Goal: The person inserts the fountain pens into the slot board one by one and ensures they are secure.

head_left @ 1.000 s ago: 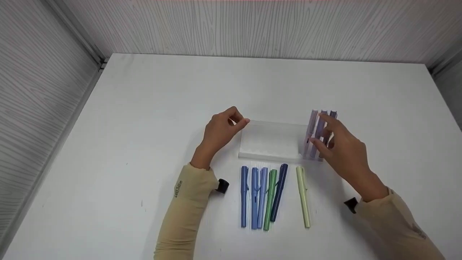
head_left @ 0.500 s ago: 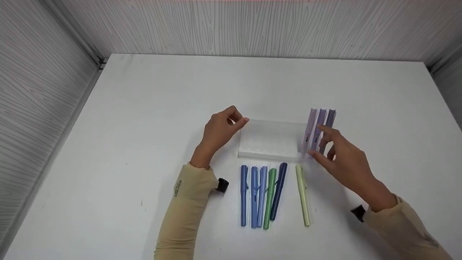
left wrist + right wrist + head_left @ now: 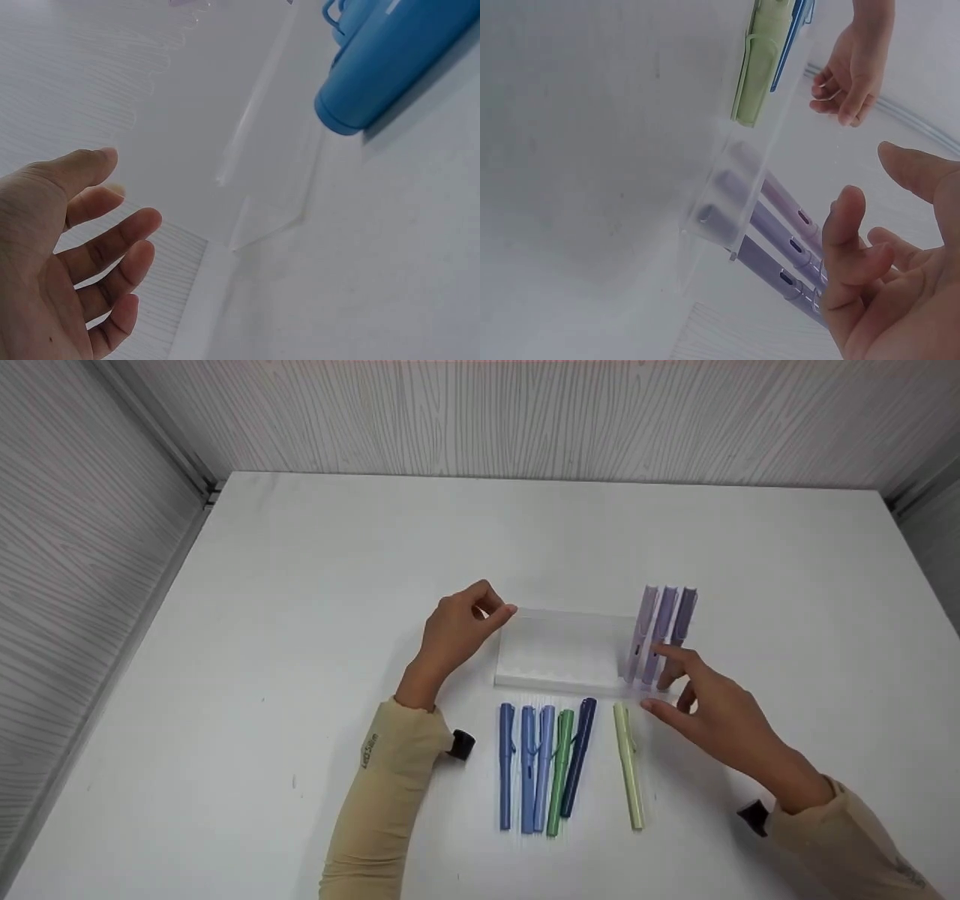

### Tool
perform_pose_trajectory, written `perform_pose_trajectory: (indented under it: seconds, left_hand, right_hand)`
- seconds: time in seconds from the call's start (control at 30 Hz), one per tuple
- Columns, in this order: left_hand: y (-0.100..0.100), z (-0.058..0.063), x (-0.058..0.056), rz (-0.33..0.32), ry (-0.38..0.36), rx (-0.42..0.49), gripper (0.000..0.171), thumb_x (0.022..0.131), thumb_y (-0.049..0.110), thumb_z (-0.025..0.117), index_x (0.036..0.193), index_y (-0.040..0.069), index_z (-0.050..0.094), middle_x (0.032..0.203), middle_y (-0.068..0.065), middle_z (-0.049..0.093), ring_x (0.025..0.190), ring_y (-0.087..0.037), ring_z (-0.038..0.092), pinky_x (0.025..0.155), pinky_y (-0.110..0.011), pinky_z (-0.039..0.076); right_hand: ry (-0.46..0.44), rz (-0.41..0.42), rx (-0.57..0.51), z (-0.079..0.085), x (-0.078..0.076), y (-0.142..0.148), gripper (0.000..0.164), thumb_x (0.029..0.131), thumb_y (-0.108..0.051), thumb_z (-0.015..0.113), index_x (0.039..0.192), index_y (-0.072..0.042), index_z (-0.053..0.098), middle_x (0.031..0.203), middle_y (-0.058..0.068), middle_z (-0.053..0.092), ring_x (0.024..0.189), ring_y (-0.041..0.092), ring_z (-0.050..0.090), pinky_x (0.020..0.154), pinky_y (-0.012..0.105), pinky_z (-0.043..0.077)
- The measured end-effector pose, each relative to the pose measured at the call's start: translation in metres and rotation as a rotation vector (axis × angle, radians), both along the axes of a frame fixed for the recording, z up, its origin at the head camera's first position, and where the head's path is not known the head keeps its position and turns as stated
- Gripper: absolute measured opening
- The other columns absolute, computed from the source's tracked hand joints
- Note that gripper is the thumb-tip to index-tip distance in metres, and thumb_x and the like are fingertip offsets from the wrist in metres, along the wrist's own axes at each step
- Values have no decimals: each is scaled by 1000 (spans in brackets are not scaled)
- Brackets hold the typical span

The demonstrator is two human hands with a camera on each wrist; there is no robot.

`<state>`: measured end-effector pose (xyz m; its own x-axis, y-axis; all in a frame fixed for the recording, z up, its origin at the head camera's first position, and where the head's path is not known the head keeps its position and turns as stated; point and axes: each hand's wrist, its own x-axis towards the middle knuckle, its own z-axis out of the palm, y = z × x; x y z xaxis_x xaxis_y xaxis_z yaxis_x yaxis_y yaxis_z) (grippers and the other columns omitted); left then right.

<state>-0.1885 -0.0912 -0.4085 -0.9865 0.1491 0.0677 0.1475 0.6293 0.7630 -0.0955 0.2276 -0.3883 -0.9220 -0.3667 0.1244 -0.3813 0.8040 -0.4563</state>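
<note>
A clear acrylic pen stand (image 3: pixel 559 649) stands on the table, its left side edge pinched between the thumb and index finger of my left hand (image 3: pixel 461 626). In the left wrist view the left hand (image 3: pixel 97 247) has its other fingers loosely bent beside the transparent panel. Three purple pens lean in the stand's right end: a pale one (image 3: pixel 646 611), a mid-purple one (image 3: pixel 664 611) and a darker one (image 3: pixel 685 611). My right hand (image 3: pixel 716 716) is just in front of their lower ends, thumb and fingers apart and holding nothing. The right wrist view shows this hand (image 3: pixel 900 277) beside the pens.
In front of the stand lie several loose pens: a blue one (image 3: pixel 506 765) at the left, more blues, a green one (image 3: pixel 560 772), a navy one (image 3: pixel 580 757) and, set apart, a pale yellow-green one (image 3: pixel 628 765). Wood-grain panels (image 3: pixel 525 420) border the white table.
My right hand has let go of the darker purple pen and moved down toward me, away from the pens' tops. The left hand has stayed at the stand's edge.
</note>
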Motion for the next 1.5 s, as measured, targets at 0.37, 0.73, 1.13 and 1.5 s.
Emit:
perform_pose_trajectory:
  seconds: [0.37, 0.73, 1.13, 1.5]
  left_hand:
    - [0, -1, 0, 6, -6, 14, 24, 92, 40, 63, 90, 16, 62, 88, 1, 68, 84, -14, 56, 69, -26, 43]
    - [1, -1, -1, 5, 0, 18, 24, 91, 40, 64, 90, 16, 62, 88, 1, 68, 85, -14, 56, 70, -26, 43]
    - [1, -1, 0, -5, -6, 11, 25, 91, 41, 63, 91, 16, 63, 90, 0, 69, 87, -15, 58, 70, -27, 45]
    - [1, -1, 0, -6, -7, 11, 25, 92, 40, 64, 92, 15, 63, 90, -1, 68, 86, -15, 58, 71, -28, 46]
  right_hand:
    - [-238, 56, -51, -5, -1, 4, 67, 86, -26, 73, 142, -19, 37, 105, 2, 62, 71, 7, 57, 59, 22, 45]
    - [-474, 156, -139, -12, -5, 7, 69, 86, -27, 72, 143, -14, 36, 107, 8, 60, 70, 7, 60, 63, 23, 49]
    - [-564, 184, -62, -16, -6, 6, 68, 84, -24, 75, 140, -10, 40, 107, 9, 61, 73, 11, 57, 66, 23, 47]
    - [-602, 197, -6, -15, -8, 1, 69, 82, -17, 75, 141, -8, 40, 108, 11, 61, 73, 12, 55, 69, 27, 47]
